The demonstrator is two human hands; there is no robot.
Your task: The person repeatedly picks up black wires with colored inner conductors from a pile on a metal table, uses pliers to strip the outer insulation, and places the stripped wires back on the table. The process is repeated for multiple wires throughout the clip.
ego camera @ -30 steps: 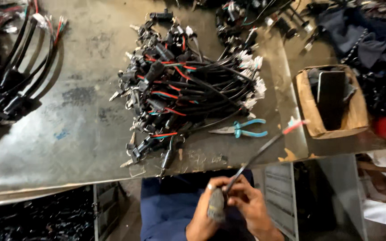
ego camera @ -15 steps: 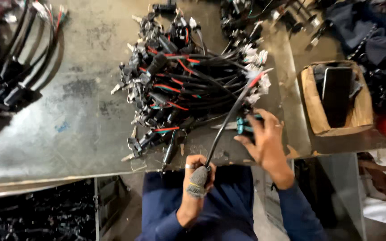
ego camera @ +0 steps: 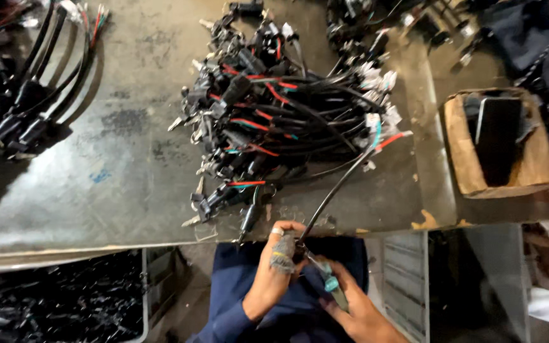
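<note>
- Bench (ego camera: 96, 184): grey metal top, scuffed and stained, filling most of the head view; its near edge runs just above the person's hands.
- Cable pile (ego camera: 274, 121): a large tangled heap of black leads with red and teal wires and white plugs, lying on the bench centre-right, well apart from both hands.
- Second bundle (ego camera: 27, 108): black leads with connectors at the far left of the bench, separate from the main pile.
- Cardboard box (ego camera: 459, 171): open-topped, brown, at the right end of the bench; it holds a dark flat rectangular item standing against other dark parts, which cannot be identified further.
- Bin (ego camera: 52, 298): below the bench at lower left, filled with dark scrap pieces too small to make out.
- Cable (ego camera: 338, 187): single black lead. Long axis runs diagonally; lower end at the hands below the bench edge, upper end pointing up and right over the bench, finishing in red and teal wires beside the pile's white plugs.
- Left hand (ego camera: 277, 263): grip closed around the cable's lower end, with grey tape on the fingers.
- Right hand (ego camera: 351, 305): grip closed on teal-handled pliers (ego camera: 328, 282), whose nose points up-left and meets the cable at the left hand.
</note>
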